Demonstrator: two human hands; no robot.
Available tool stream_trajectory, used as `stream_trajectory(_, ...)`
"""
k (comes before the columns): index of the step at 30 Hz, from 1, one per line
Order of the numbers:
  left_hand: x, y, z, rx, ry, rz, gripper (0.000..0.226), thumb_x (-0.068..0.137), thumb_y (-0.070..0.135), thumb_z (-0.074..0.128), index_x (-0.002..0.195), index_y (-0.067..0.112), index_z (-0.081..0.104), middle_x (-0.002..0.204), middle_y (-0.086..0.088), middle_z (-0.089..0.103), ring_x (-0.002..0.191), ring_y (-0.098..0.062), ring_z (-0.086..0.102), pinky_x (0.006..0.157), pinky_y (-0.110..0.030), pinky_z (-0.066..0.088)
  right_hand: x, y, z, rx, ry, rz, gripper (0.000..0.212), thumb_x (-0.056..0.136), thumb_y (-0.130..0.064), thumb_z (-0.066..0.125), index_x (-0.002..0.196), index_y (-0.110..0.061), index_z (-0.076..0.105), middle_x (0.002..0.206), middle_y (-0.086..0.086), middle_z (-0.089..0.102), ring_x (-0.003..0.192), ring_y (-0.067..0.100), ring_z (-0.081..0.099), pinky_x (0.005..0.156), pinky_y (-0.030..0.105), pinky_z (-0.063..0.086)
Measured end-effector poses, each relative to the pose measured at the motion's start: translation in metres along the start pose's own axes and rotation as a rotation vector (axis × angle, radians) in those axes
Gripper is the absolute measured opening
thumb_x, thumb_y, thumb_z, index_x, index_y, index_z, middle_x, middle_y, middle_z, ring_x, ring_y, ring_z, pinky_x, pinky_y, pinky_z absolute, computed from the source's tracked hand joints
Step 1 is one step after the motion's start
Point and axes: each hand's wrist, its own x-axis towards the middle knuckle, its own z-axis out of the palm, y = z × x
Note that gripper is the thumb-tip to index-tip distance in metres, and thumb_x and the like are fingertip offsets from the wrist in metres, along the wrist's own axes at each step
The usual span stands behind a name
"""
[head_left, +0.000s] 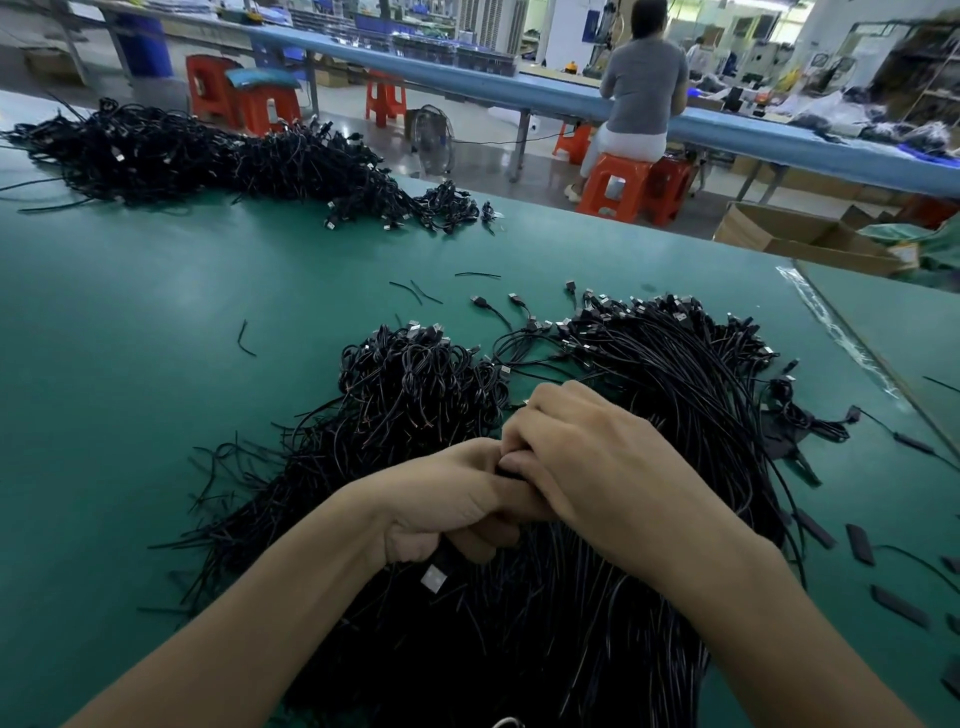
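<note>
Above the USB cable heap (519, 649), the left hand (441, 504) grips one USB cable (435, 576); the right hand (587, 457) pinches it too.

Surface (156, 322) is plain teal-green. The near cable heap (675, 374) and far cable heap (208, 156) are all black, with silver plug tips and a few coppery wire ends; the held cable (441, 564) is black with a silver plug. Loose strips (860, 543) on the right are matte black; behind, stools (613, 182) orange-red, long bench (467, 78) light blue, cardboard box (795, 234) brown, person's top (644, 88) grey over white trousers.
</note>
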Motion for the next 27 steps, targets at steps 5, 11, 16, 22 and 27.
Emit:
stream_trajectory(5, 0.003, 0.002, 0.005, -0.501, 0.007, 0.094, 0.002, 0.077, 0.016, 0.045, 0.076, 0.017, 0.045, 0.064, 0.002, 0.037, 0.050, -0.008, 0.032, 0.041, -0.017, 0.024, -0.003, 0.007, 0.011, -0.005, 0.133, 0.093, 0.019, 0.095, -0.033, 0.041, 0.092, -0.023, 0.057, 0.093, -0.009, 0.052, 0.090, 0.012, 0.047, 0.070, 0.024, 0.041)
stream_trajectory(11, 0.012, -0.003, 0.021, -0.527, 0.265, 0.429, 0.018, 0.103, 0.014, 0.046, 0.097, 0.011, 0.063, 0.078, 0.000, 0.064, 0.072, -0.012, 0.058, 0.061, -0.023, 0.049, 0.001, 0.006, 0.032, 0.491, 0.466, 0.294, 0.014, 0.098, -0.024, 0.053, 0.085, -0.029, 0.054, 0.087, -0.015, 0.057, 0.083, 0.003, 0.055, 0.071, 0.015, 0.044)
stream_trajectory(16, 0.015, -0.002, 0.013, 0.054, 0.607, 0.720, 0.032, 0.093, 0.019, 0.063, 0.124, 0.025, 0.064, 0.115, -0.002, 0.064, 0.108, -0.010, 0.060, 0.093, -0.023, 0.048, 0.003, 0.003, 0.030, 0.940, 0.498, 0.368, 0.018, 0.100, -0.020, 0.055, 0.083, -0.024, 0.059, 0.068, -0.018, 0.058, 0.061, 0.000, 0.047, 0.056, 0.016, 0.041)
stream_trajectory(22, 0.009, 0.002, -0.003, 0.495, 0.734, 0.783, 0.034, 0.094, 0.031, 0.065, 0.126, 0.042, 0.064, 0.068, 0.011, 0.050, 0.063, -0.005, 0.047, 0.060, -0.014, 0.040, 0.002, 0.005, 0.026, 1.152, 0.472, 0.414, 0.023, 0.101, -0.018, 0.053, 0.079, -0.014, 0.060, 0.053, -0.018, 0.047, 0.050, 0.000, 0.038, 0.049, 0.011, 0.034)
stream_trajectory(27, 0.003, 0.004, 0.005, 0.416, 0.571, 0.791, 0.031, 0.098, 0.017, 0.050, 0.121, 0.030, 0.067, 0.097, 0.001, 0.070, 0.086, -0.030, 0.065, 0.079, -0.048, 0.055, 0.002, 0.004, 0.029, 1.313, 0.438, 0.415, 0.019, 0.097, -0.021, 0.053, 0.083, -0.013, 0.063, 0.058, -0.016, 0.059, 0.054, -0.004, 0.052, 0.053, 0.009, 0.042)
